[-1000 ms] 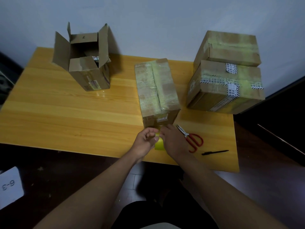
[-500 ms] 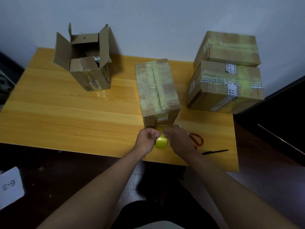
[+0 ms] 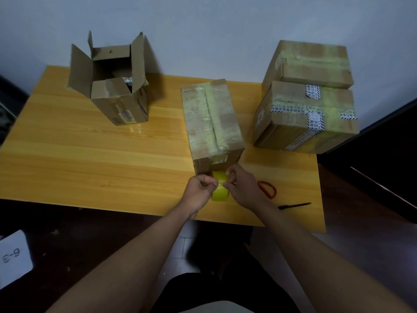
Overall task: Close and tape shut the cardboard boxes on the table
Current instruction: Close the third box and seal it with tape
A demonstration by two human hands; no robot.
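Observation:
A long closed cardboard box (image 3: 212,119) lies in the middle of the wooden table (image 3: 90,159), its top seam covered with tape. Just in front of its near end is a yellow tape roll (image 3: 220,190). My left hand (image 3: 200,190) grips the roll from the left with curled fingers. My right hand (image 3: 243,188) pinches the tape at the roll's top right. An open box (image 3: 117,91) with its flaps up stands at the back left. Two taped boxes are stacked at the back right, the lower box (image 3: 304,123) under the upper box (image 3: 309,64).
Red-handled scissors (image 3: 268,188) lie right of my right hand, partly hidden by it. A black pen (image 3: 294,206) lies near the table's front right edge. A white card marked 6-3 (image 3: 13,256) lies on the dark floor at the lower left.
Both hands have lifted the tape roll closer to the near end of the middle box. The roll now shows more between my hands, and my right hand covers more of the scissors.

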